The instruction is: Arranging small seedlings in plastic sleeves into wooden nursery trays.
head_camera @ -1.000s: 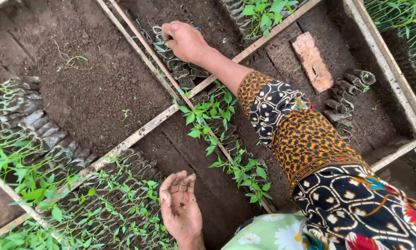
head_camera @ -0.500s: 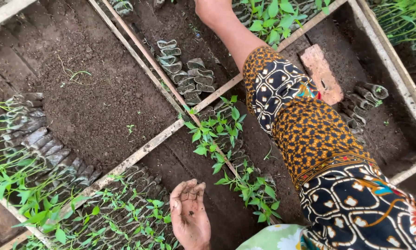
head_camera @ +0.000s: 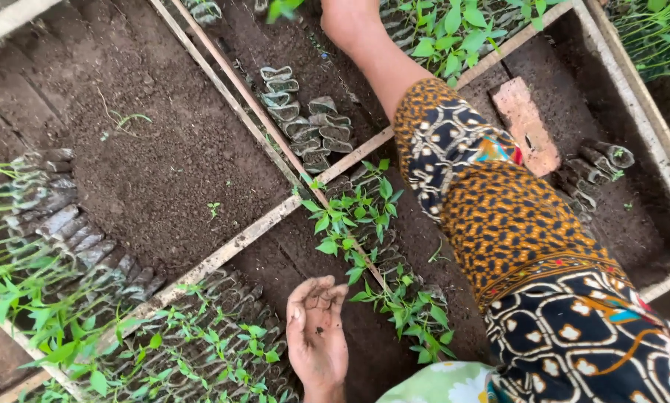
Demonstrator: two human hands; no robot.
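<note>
Below frame: left hand [head_camera: 317, 336] palm up, fingers loosely spread, soil-stained, empty
Right hand: out of view past top edge
Nearest: seedlings [head_camera: 365, 246] along wooden slat [head_camera: 234, 242]

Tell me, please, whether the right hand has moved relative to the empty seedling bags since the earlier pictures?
Yes. The right hand has moved beyond the empty seedling bags, out past the top edge; only its forearm shows.

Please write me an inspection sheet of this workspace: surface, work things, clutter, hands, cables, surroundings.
Surface: dark bare soil bed divided by pale wooden slats.
Work things: small black soil-filled seedling bags; green leafy seedlings in rows.
Clutter: reddish flat brick lying on the soil.
Hands: left hand open, palm up, soiled, holding nothing; right hand out of view, only its patterned orange sleeve shows.
Cables: nothing seen.
Surroundings: more green seedlings beyond the frame.
</note>
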